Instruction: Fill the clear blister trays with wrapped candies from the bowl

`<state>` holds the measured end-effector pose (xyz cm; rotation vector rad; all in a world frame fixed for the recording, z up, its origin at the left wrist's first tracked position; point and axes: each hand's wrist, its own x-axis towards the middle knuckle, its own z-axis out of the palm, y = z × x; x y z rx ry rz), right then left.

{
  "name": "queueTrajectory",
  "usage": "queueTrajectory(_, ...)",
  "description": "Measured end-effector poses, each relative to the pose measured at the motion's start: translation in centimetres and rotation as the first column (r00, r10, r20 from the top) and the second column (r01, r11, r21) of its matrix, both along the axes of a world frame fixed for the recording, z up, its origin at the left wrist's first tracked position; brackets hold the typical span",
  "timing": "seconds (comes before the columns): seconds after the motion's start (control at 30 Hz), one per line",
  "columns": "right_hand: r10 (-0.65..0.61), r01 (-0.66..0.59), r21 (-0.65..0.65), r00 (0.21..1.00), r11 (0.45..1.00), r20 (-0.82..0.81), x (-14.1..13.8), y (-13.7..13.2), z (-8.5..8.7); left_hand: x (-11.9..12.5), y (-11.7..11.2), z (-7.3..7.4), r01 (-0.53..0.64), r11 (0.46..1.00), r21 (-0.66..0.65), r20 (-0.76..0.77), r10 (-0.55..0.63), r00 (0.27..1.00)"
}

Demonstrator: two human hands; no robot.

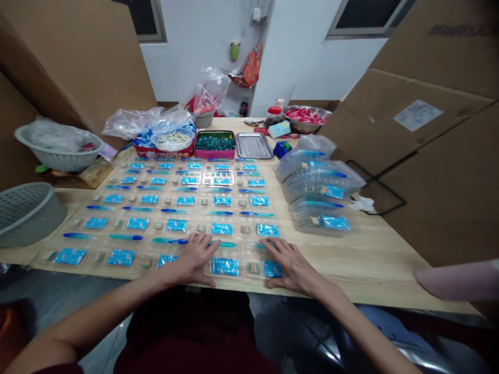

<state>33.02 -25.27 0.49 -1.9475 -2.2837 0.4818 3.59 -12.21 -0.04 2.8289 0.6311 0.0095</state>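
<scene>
Rows of clear plastic trays (230, 249) cover the table in front of me, each with a pen, a blue patterned packet and a small striped block. My left hand (197, 257) rests on the front row, fingers spread, beside a blue packet (225, 267) and over one end of a teal pen (228, 244). At the right end of that row, my right hand (288, 262) lies with fingers apart over the last tray, partly covering its blue packet (272, 269). A striped block (254, 268) shows between the hands. Neither hand visibly lifts anything.
Stacked filled trays (319, 213) stand at the right. Behind the rows are a pink-rimmed tin of teal pieces (215, 152), a metal tray (254, 146), a red box (166, 151) and a steel bowl (306, 126). Grey baskets (29, 218) sit left; cardboard boxes (432, 135) flank the table.
</scene>
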Motion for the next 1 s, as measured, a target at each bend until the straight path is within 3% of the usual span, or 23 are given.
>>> queueTrajectory(0.33,0.016,-0.015,-0.064,1.0,0.998,0.027,0.3,-0.3,-1.3,1.2,-1.2,-0.1,0.002,0.997,-0.077,-0.02,-0.003,1.0)
queueTrajectory(0.47,0.041,-0.042,-0.071,0.999,0.997,-0.008,0.9,-0.7,-0.4,1.5,-1.8,-0.2,-0.028,0.995,-0.094,-0.025,0.026,0.999)
queueTrajectory(0.57,0.032,-0.034,-0.073,0.999,0.997,-0.025,1.9,-0.3,1.1,1.6,-1.4,0.9,-0.041,0.993,-0.11,0.002,0.042,0.999)
queueTrajectory(0.77,-0.019,0.018,0.018,0.999,1.0,0.033,3.6,5.6,3.0,3.4,3.3,3.5,-0.135,0.991,-0.015,0.06,0.135,0.989)
queueTrajectory(0.9,-0.037,0.036,0.004,0.998,0.999,0.049,4.3,10.0,2.4,5.2,7.4,2.7,-0.157,0.984,0.084,0.067,0.151,0.986)
queueTrajectory(1.0,-0.038,0.041,-0.091,0.998,0.995,0.043,4.6,11.4,1.6,5.9,9.2,1.2,-0.138,0.987,0.084,0.044,0.135,0.99)
